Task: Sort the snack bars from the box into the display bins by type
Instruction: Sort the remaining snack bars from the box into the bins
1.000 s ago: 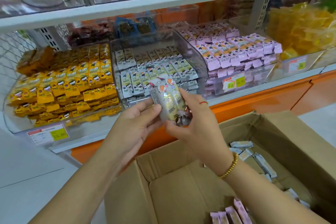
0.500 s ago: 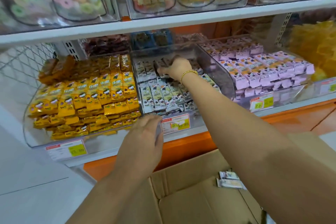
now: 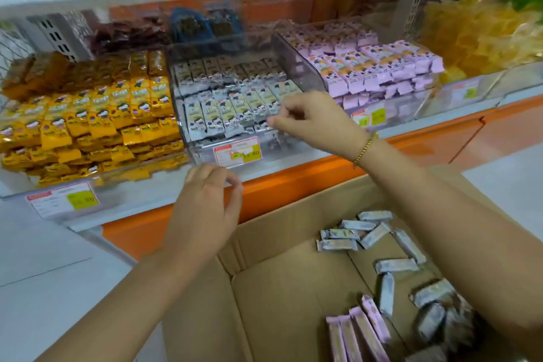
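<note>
Now the left hand [image 3: 205, 209], over the box's [image 3: 279, 226] far rim, and the right hand [image 3: 311, 117], beyond it, hang loosely curled, empty. Grey snack bars [image 3: 338, 244] lie inside; best gather one type, aligned.

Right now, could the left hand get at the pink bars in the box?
Probably yes: the left hand hovers empty at the open cardboard box corner, and the pink bars lie uncovered on its floor, clear of the right forearm.

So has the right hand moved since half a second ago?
Yes. The right hand has drawn back from the rear rows of the middle bin to its front right corner.
</note>
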{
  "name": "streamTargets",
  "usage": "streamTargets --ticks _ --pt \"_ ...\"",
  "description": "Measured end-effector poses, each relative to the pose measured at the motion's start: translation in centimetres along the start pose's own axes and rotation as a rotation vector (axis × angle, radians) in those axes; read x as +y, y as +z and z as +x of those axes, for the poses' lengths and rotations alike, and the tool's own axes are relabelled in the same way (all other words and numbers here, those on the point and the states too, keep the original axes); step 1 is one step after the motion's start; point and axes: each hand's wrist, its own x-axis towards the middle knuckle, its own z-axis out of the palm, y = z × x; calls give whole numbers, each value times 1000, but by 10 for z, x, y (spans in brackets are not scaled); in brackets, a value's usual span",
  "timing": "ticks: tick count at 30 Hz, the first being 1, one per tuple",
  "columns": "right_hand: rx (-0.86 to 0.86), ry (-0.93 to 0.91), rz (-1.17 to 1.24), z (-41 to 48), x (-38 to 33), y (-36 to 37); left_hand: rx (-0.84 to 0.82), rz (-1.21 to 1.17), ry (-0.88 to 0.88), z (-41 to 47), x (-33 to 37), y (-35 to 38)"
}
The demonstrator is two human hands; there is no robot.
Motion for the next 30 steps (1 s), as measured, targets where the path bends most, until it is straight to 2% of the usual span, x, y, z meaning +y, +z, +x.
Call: streamTargets --ticks 3,5,8,11,16,23,27,30 --pt "-147 114 -33 -66 42 -7 -100 16 -2 -21 7 25" --pt "-265 242 -86 -105 82 -3 -285 -35 -6 -43 9 43" --pt "-391 470 -146 -157 157 11 -660 -18 39 -79 5 67" --pt "-474 651 -239 -200 212 31 -833 61 55 -113 -8 81" --pt "-465 748 -262 -227 254 75 -857 134 69 -131 -39 85" --pt "-448 672 -248 -198 300 143 -800 143 1 -127 -59 89" --pt "-500 656 -325 -188 317 166 -776 123 -57 -123 -57 89" --pt "-463 668 -395 -185 318 172 -789 106 -103 -120 -54 88"
